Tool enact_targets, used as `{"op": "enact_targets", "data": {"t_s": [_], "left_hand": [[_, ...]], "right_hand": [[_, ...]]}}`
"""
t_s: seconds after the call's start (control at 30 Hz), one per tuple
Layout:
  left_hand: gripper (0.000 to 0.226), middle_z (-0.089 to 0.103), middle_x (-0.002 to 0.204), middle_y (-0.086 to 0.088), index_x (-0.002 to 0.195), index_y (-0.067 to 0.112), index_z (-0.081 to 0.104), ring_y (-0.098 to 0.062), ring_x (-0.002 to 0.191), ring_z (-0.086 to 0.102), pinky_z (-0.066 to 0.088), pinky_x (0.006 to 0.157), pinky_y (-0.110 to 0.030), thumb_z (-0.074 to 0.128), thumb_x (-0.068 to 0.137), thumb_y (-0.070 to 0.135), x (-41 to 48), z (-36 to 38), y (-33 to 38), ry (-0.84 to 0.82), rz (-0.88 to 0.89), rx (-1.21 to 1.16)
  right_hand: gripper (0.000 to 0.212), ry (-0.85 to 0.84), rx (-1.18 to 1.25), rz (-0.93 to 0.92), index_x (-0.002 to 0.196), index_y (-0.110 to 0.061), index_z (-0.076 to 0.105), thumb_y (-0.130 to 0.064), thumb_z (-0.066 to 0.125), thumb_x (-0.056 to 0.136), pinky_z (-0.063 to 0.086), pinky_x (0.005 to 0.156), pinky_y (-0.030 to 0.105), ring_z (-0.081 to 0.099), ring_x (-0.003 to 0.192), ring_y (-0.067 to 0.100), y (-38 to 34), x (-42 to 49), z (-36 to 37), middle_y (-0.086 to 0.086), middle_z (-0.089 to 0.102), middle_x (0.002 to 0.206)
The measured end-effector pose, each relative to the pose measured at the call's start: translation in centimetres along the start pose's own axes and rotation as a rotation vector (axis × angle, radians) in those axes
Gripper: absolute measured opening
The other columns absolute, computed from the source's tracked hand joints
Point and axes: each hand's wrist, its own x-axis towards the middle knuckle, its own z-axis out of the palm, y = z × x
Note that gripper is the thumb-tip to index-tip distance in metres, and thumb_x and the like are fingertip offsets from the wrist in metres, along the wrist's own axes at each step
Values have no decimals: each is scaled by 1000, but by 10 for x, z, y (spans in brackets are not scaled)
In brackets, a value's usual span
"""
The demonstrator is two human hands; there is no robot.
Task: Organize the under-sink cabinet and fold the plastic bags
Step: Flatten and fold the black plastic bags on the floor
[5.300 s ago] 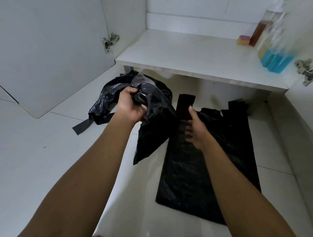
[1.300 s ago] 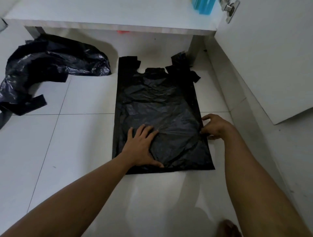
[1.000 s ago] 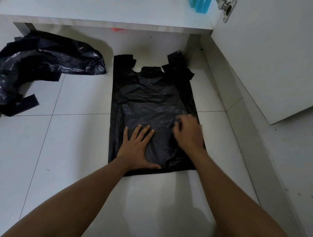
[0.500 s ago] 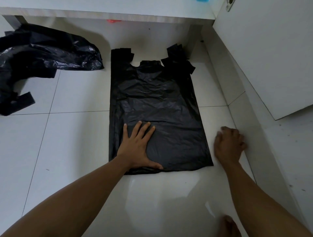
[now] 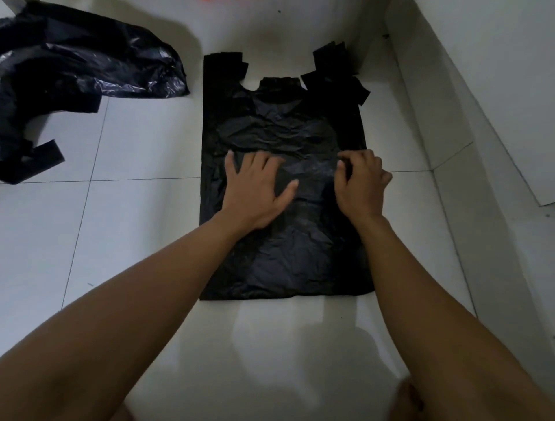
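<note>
A black plastic bag (image 5: 285, 258) lies spread flat on the white tiled floor, its two handles pointing away from me. My left hand (image 5: 255, 186) presses flat on the bag's middle, fingers spread. My right hand (image 5: 360, 183) rests on the bag near its right edge with the fingers curled down onto the plastic; I cannot tell whether it pinches the film. A second black bag (image 5: 75, 75) lies crumpled at the upper left, apart from both hands.
An open white cabinet door (image 5: 495, 75) stands close along the right. The white tiled floor (image 5: 120, 240) stretches left of the flat bag. A small red object (image 5: 216, 1) shows at the top edge.
My right hand has come back from the floor at the right onto the bag's right side. My left hand has slid further up the bag. The view has tilted down.
</note>
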Motion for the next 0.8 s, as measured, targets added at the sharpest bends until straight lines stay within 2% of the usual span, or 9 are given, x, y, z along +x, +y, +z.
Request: {"op": "enact_targets", "data": {"t_s": [0.1,0.23,0.4,0.53,0.6,0.7,0.8], "left_hand": [[61,46,143,-6,139,18,48,-27,139,36,7,118,-68,37,96,60,45,11,-8,3,-2,44],[79,36,153,-6,145,20,42,-30,148,22,1,118,-68,29,90,76,70,44,-20,-175,-13,72],[86,30,157,-2,147,25,36,-27,151,15,2,119,-66,31,85,84,67,63,-30,-194,-25,85],[91,24,161,-2,151,25,31,-27,154,7,-3,119,-64,27,83,86,69,59,-29,-232,-33,100],[92,23,162,-2,152,25,30,-28,154,5,-4,119,-65,27,83,86,71,59,-28,-265,-44,100],[93,23,163,-3,152,24,31,-29,154,5,-2,118,-66,29,83,86,72,57,-28,-291,-41,107],[93,25,162,-4,152,23,34,-30,154,7,1,118,-67,29,83,86,73,57,-28,-303,-36,108]], "right_hand": [[24,18,59,41,115,-23,62,-28,47,98,23,89,32,48,114,20,-5,36,5,2,56,120],[23,11,73,137,114,-24,62,-31,48,98,28,88,37,53,112,21,-4,103,14,3,57,120],[23,-60,81,250,112,-22,63,-33,47,100,35,96,38,58,107,18,-4,184,39,-2,65,116],[37,-178,-26,231,134,-19,54,-34,49,100,39,103,42,54,121,25,-5,230,61,5,57,134],[44,-266,-115,265,138,-13,49,-34,52,99,43,102,45,52,121,29,-2,244,67,11,51,138],[26,-271,-100,271,116,-5,63,-22,54,99,53,89,39,61,105,28,4,253,67,13,61,118],[22,-141,20,203,108,-8,68,-20,55,95,53,86,33,63,98,21,11,254,59,7,68,107]]}}
